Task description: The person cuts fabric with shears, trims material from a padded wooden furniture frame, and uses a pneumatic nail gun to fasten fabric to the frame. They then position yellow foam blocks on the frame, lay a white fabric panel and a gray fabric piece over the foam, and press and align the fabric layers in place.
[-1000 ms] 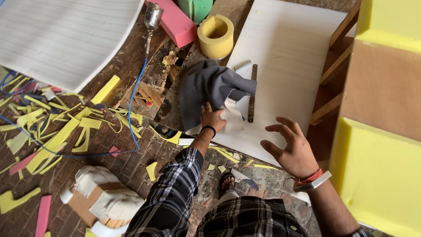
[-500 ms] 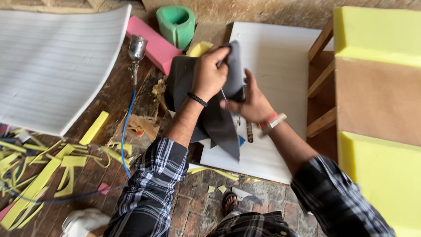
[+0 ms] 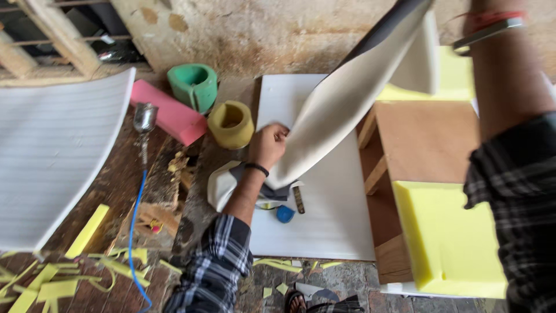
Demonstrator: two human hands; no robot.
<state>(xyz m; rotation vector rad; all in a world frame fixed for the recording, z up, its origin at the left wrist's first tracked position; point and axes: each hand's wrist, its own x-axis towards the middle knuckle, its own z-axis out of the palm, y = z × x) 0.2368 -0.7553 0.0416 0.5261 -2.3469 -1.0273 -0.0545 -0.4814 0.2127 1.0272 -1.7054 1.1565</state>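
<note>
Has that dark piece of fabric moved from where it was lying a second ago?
Yes. The fabric piece has been lifted off the white foam sheet, stretched up between the left hand and the raised right arm, pale underside showing.

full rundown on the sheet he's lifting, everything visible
The sheet is flexible, cream-white on the side facing the camera, with a dark grey face showing at its upper edge. It looks like foam-backed fabric. It is lifted off the white board and bowed, running diagonally from lower left to upper right. The left hand grips its lower end; the top leaves the frame near the right arm, so that grip is unseen.
</note>
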